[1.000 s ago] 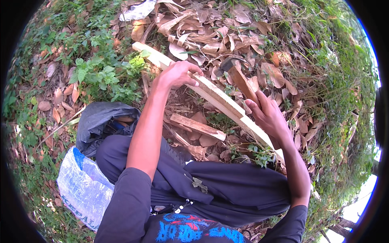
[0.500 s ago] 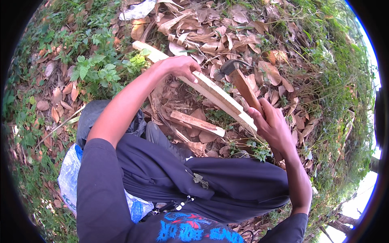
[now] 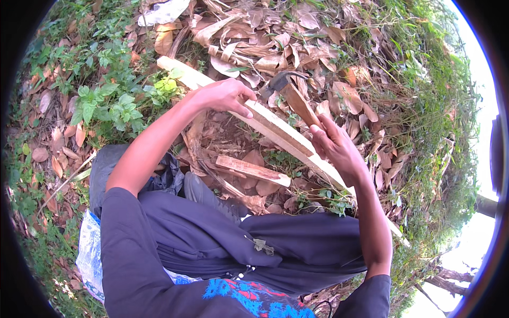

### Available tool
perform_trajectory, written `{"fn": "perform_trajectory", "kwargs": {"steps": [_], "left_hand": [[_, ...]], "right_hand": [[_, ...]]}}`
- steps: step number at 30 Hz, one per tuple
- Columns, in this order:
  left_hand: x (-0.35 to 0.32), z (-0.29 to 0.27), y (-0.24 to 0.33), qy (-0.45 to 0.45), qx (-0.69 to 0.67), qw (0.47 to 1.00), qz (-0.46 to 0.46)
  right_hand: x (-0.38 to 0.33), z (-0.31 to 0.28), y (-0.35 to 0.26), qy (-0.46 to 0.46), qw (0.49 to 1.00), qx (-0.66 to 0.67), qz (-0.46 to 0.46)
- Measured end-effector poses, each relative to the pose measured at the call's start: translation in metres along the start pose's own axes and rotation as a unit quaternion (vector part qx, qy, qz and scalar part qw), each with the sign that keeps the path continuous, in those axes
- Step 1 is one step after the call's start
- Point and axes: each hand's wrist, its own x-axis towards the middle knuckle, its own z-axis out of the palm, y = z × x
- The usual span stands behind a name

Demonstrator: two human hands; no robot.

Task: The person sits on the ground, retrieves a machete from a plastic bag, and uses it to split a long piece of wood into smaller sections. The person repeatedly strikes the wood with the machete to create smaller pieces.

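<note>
My left hand (image 3: 225, 98) is closed around a long pale wooden strip (image 3: 283, 135) near its far-left part. The strip slants from the upper left down to the right, passing behind my right forearm, and a brown band runs along part of its side. My right hand (image 3: 338, 148) grips the wooden handle of a hammer (image 3: 298, 102) with a dark, curved claw head. That head is raised beside the strip, a little to the right of my left hand, without visibly touching the wood. A shorter wooden piece (image 3: 253, 169) lies on the ground between the strip and my legs.
Dry brown leaves (image 3: 275, 47) cover the ground ahead. Green plants (image 3: 114, 106) grow at the left, and grass and vines (image 3: 424, 106) at the right. A crumpled clear plastic piece (image 3: 164, 11) lies at the top. A blue-and-white sack (image 3: 90, 254) sits at my left side.
The hammer and my right hand have shifted left, and the hammer's head is nearer my left hand. The strip's lower right end now shows beyond my right forearm. The whole view has shifted slightly.
</note>
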Motion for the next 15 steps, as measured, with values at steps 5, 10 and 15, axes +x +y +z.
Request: {"fn": "perform_trajectory", "kwargs": {"steps": [5, 10, 15], "left_hand": [[0.001, -0.002, 0.001, -0.008, 0.002, 1.0, 0.014], [0.001, -0.002, -0.002, -0.008, -0.002, 1.0, 0.004], [-0.001, -0.004, 0.002, -0.006, 0.006, 1.0, -0.002]], "right_hand": [[0.023, -0.021, 0.019, -0.011, 0.996, -0.091, 0.003], [0.031, -0.017, 0.01, 0.013, 0.984, -0.179, -0.009], [0.034, -0.019, 0.005, 0.031, 0.985, -0.166, -0.031]]}}
